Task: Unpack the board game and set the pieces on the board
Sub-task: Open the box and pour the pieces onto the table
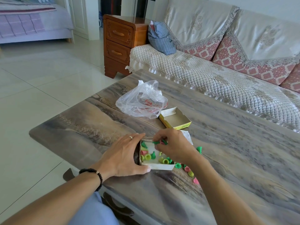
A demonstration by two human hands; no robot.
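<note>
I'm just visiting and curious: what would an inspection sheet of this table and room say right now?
Surface: marbled brown table, glossy.
Job's things: white box tray holding green, yellow-green and pink game pieces; more loose pieces lie right of it; no board seen.
Clutter: clear plastic bag, empty yellow box lid, paper sheet.
Grippers: left hand holds the tray's side; right hand pinches green pieces above the tray.
Cables: nothing seen.
Surroundings: quilted sofa, wooden drawer cabinet, tiled floor.

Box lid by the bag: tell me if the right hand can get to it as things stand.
Probably yes. The lid lies open and unobstructed just beyond the right hand, with bare table between them. But that hand is pinching a green piece, so it would need to drop it first.
</note>
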